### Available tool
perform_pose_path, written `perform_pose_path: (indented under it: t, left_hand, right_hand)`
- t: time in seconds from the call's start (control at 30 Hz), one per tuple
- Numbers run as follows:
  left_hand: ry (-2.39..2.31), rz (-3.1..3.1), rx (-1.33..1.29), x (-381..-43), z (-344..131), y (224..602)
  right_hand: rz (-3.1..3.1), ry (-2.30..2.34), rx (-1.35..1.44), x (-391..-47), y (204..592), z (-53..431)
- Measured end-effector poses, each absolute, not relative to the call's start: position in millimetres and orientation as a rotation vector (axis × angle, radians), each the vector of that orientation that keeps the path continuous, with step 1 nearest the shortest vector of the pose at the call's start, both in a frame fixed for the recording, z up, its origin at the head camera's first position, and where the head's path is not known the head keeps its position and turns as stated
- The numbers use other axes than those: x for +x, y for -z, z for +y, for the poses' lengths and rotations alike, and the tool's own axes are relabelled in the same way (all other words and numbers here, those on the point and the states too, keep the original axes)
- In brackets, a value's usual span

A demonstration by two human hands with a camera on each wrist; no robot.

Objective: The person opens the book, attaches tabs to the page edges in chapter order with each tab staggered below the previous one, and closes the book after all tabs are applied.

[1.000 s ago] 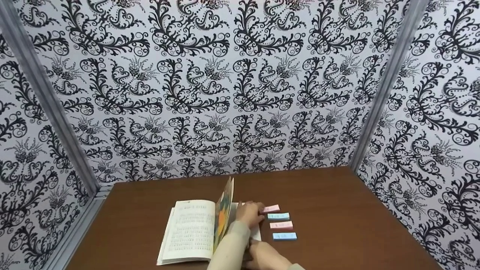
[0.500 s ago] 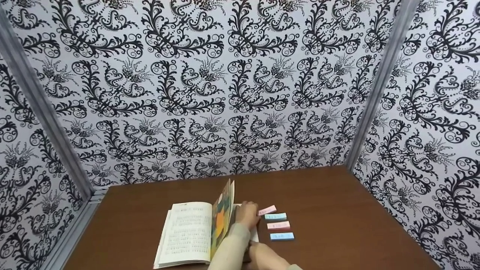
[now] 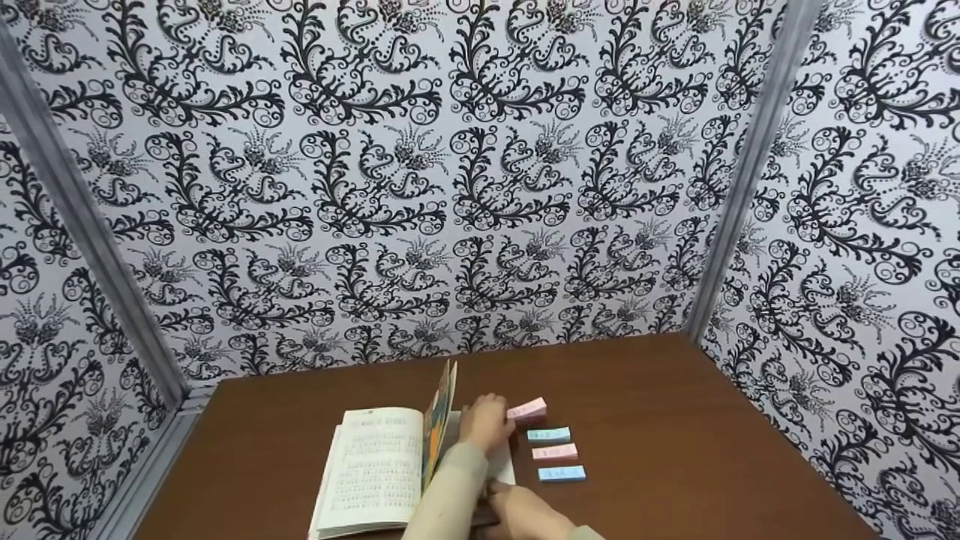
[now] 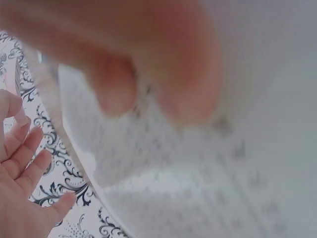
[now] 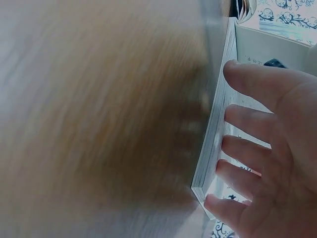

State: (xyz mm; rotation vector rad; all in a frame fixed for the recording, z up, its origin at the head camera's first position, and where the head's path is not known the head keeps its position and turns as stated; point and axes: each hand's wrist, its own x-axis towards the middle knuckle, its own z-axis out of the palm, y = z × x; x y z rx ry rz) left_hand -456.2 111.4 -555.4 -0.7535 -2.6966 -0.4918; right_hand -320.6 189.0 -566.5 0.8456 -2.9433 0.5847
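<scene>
An open book (image 3: 375, 472) lies on the table, its left page printed and a few leaves, one with a colour picture (image 3: 437, 431), standing upright. My left hand (image 3: 484, 424) reaches over the right page and pinches a pink sticky-note pad (image 3: 529, 410) between thumb and fingertips, as the left wrist view also shows at the hand (image 4: 27, 168). At the near right corner of the book, my right hand (image 3: 521, 514) rests with extended fingers. In the right wrist view its fingertips (image 5: 233, 115) touch the book's page edges (image 5: 213, 134).
Right of the book, a light-blue pad (image 3: 549, 435), a second pink pad (image 3: 555, 452) and a blue pad (image 3: 561, 474) lie in a column on the brown table (image 3: 637, 420). Patterned walls (image 3: 480, 187) enclose the table at the back and sides.
The pink pad in my left hand has tilted up at its right end and shifted slightly left. The standing leaves lean a little differently. My right hand has stayed at the book's corner.
</scene>
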Motion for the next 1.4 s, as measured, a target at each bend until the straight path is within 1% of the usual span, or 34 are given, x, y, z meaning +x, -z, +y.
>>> perform_pose_path:
  t: [0.2,0.43,0.63,0.77,0.9,1.1,1.23,1.33,1.4]
  left_hand:
    - [0.531,-2.730,-0.733,-446.8,91.1,547.9]
    - [0.569,-2.592,-0.812,-439.4,73.9,543.2]
    - [0.558,-2.632,-0.712,-430.6,58.0,536.4]
    - [0.559,-2.632,-0.744,-423.4,48.1,532.5]
    - [0.543,-2.649,-0.758,-412.2,39.5,531.3]
    - [0.547,-2.672,-0.766,-399.9,36.9,525.9]
    - [0.561,-2.677,-0.760,-395.4,35.5,520.2]
    - [0.566,-2.674,-0.757,-393.7,35.4,518.2]
    - [0.559,-2.671,-0.760,-392.4,35.5,518.3]
  right_hand:
    - [-2.946,-0.510,0.883,-319.5,566.6,183.7]
    - [-2.934,-0.483,0.842,-323.6,559.4,181.9]
    - [-2.996,-0.567,0.751,-326.0,557.7,181.1]
    - [-3.007,-0.624,0.720,-324.1,560.3,183.2]
    - [-2.978,-0.739,0.750,-320.8,564.6,186.2]
    - [-2.811,-0.937,0.740,-323.2,562.2,203.0]
    - [-2.690,-1.039,0.592,-327.9,553.9,219.2]
    - [-2.626,-1.211,0.354,-332.0,543.1,231.2]
    - [-2.546,-1.419,0.170,-334.9,535.5,238.0]
